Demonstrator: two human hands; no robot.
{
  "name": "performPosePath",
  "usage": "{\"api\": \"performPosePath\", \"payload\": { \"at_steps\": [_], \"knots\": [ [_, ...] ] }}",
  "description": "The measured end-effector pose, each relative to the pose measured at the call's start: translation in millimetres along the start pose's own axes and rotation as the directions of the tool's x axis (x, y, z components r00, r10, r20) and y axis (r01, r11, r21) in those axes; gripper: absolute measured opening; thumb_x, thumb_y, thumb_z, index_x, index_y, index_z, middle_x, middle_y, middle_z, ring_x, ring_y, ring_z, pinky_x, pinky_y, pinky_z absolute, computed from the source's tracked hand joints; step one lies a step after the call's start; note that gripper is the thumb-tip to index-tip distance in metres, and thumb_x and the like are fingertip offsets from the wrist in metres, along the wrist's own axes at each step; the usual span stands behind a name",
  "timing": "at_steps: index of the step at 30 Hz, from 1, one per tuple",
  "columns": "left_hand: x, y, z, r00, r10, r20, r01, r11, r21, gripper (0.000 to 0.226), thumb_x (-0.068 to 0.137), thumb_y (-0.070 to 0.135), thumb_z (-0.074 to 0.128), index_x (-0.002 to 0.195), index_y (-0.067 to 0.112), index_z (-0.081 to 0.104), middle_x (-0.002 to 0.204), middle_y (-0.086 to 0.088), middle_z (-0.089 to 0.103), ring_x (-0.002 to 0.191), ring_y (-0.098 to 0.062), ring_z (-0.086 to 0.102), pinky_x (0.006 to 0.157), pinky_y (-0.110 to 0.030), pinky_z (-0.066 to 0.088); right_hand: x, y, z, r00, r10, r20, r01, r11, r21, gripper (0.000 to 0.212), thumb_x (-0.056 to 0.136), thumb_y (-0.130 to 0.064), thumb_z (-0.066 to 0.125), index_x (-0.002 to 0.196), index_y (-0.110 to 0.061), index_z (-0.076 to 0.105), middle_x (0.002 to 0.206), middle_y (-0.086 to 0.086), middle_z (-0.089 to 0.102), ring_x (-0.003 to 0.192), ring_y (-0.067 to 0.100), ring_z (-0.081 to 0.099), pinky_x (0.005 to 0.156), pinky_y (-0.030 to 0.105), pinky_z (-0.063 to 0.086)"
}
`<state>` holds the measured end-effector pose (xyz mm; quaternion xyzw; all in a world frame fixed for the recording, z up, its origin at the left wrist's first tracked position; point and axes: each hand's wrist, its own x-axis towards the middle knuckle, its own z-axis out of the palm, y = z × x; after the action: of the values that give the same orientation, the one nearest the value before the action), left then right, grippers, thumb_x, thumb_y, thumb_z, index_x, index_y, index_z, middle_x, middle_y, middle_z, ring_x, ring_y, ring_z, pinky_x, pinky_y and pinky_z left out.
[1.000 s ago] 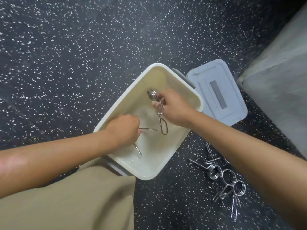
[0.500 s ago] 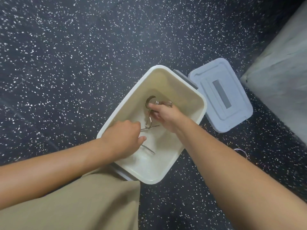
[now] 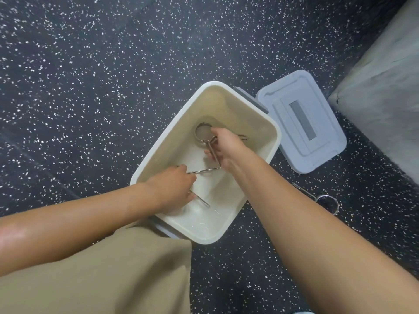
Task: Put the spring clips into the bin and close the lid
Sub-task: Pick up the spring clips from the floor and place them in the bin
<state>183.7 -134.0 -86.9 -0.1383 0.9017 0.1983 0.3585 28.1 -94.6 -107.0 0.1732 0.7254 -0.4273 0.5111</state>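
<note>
A cream bin (image 3: 163,152) stands open on the dark speckled floor. Both my hands reach down inside it. My right hand (image 3: 226,147) grips a metal spring clip (image 3: 201,134) whose coil lies near the bin's far wall. My left hand (image 3: 174,189) is closed around a second spring clip (image 3: 200,171), its two wire arms sticking out past my fingers. The grey lid (image 3: 301,123) lies flat on the floor to the right of the bin. Another spring clip (image 3: 326,201) rests on the floor, partly hidden behind my right forearm.
A grey concrete block (image 3: 385,91) rises at the right edge, close behind the lid. My tan trouser leg (image 3: 102,275) fills the lower left, touching the bin's near corner. Speckled floor stretches to the left and far side.
Both hands have sunk deeper into the bin with their clips. My right hand moved its clip toward the far wall. My right forearm now covers most of the clips on the floor.
</note>
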Motion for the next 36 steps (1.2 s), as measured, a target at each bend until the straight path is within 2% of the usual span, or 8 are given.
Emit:
{"api": "performPosePath", "payload": {
  "at_steps": [3,5,9,16,18,25,33,36],
  "knots": [
    [1.9,-2.6,0.2,1.0,0.014,0.001,-0.014,1.0,0.015,0.043,0.1,0.044,0.046,0.12,0.01,0.064,0.117,-0.012,0.056,0.105,-0.031,0.058,0.08,-0.036,0.042,0.8,-1.3,-1.6,0.999,-0.028,-0.037,0.026,0.999,-0.047,0.015,0.09,-0.022,0.058,0.079,-0.015,0.051,0.061,0.0,0.043,0.048,0.016,0.037,0.048,0.028,0.032],
    [1.5,-3.3,0.1,1.0,0.022,-0.005,-0.022,1.0,0.002,0.044,0.1,0.045,0.046,0.118,0.01,0.065,0.116,-0.012,0.056,0.102,-0.031,0.059,0.082,-0.037,0.046,0.3,-2.8,-3.1,0.999,-0.033,-0.039,0.031,0.998,-0.051,0.011,0.087,-0.022,0.058,0.089,-0.014,0.053,0.061,-0.001,0.042,0.049,0.016,0.034,0.046,0.029,0.026],
    [-0.3,-5.5,1.8,1.0,0.011,-0.022,-0.011,1.0,-0.012,0.044,0.1,0.046,0.044,0.122,0.013,0.062,0.121,-0.01,0.057,0.106,-0.03,0.06,0.085,-0.038,0.05,-1.7,-2.2,-7.3,0.996,-0.073,-0.051,0.064,0.986,-0.155,0.034,0.08,-0.028,0.06,0.108,-0.009,0.06,0.081,0.005,0.057,0.069,0.023,0.054,0.069,0.038,0.053],
    [-5.6,-6.8,-16.9,0.992,-0.015,-0.126,0.012,1.0,-0.025,0.039,0.098,0.052,0.043,0.107,0.017,0.059,0.103,-0.004,0.059,0.094,-0.03,0.063,0.073,-0.037,0.05,-40.5,-5.1,-26.0,0.959,-0.272,0.081,0.282,0.883,-0.376,0.019,0.084,-0.031,0.06,0.087,-0.012,0.063,0.085,0.007,0.065,0.084,0.032,0.066,0.087,0.043,0.054],
    [-8.9,-0.5,-28.5,0.986,0.0,-0.166,-0.008,0.999,-0.044,0.042,0.098,0.054,0.042,0.112,0.018,0.059,0.105,-0.003,0.061,0.094,-0.029,0.063,0.073,-0.037,0.05,-61.7,-8.8,-41.5,0.933,-0.323,0.16,0.36,0.842,-0.402,0.02,0.09,-0.029,0.06,0.102,-0.014,0.065,0.1,0.008,0.072,0.091,0.024,0.072,0.092,0.045,0.054],
    [-18.9,45.9,-76.2,0.934,0.073,-0.349,-0.097,0.994,-0.051,0.038,0.097,0.055,0.04,0.087,0.023,0.057,0.077,0.004,0.066,0.071,-0.024,0.061,0.06,-0.035,0.048,-128.8,-19.1,-121.0,0.795,-0.516,0.318,0.606,0.689,-0.397,0.012,0.097,-0.014,0.057,0.104,-0.018,0.066,0.092,0.001,0.076,0.072,0.014,0.072,0.067,0.028,0.049],
    [-14.6,119.1,-94.5,0.875,0.277,-0.397,-0.308,0.951,-0.016,0.036,0.096,0.055,0.037,0.085,0.025,0.054,0.067,0.005,0.061,0.064,-0.023,0.06,0.058,-0.039,0.053,-144.4,-0.8,-225.1,0.84,-0.495,0.224,0.533,0.672,-0.513,0.013,0.096,-0.013,0.059,0.101,-0.021,0.067,0.09,-0.003,0.077,0.072,0.012,0.071,0.066,0.033,0.049],
    [-2.2,141.7,-87.1,0.867,0.358,-0.345,-0.363,0.93,0.054,0.037,0.097,0.054,0.036,0.089,0.022,0.054,0.074,0.002,0.065,0.069,-0.027,0.062,0.061,-0.04,0.053,-144.1,12.6,-255.3,0.859,-0.48,0.177,0.493,0.685,-0.537,0.013,0.094,-0.013,0.06,0.101,-0.022,0.067,0.09,-0.003,0.077,0.074,0.018,0.072,0.066,0.05,0.051]
  ]
}}
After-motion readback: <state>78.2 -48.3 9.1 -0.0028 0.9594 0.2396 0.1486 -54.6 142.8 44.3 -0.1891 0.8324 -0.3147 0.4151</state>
